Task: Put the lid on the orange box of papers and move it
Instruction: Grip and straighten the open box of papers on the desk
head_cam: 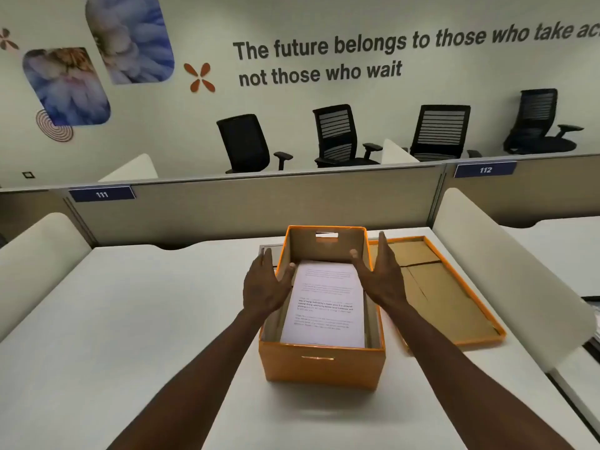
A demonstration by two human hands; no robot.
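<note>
While the orange box [321,365] sits open on the desk [130,319] with papers [324,303] inside, both hands, left hand [264,287] and right hand [381,277], hover over its rim, fingers spread, gripping nothing. Its lid [454,287] lies upturned just right of the box; lowered crooked, it could snag the rim.

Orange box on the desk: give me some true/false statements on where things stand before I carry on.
1. The lid is on the orange box. False: it lies upside down on the desk, to the box's right.
2. A stack of printed papers lies inside the box. True.
3. The left hand is holding the lid. False: it is open at the box's left wall.
4. The right hand is open over the box's right wall. True.
5. The box's near wall has a handle slot. True.
</note>
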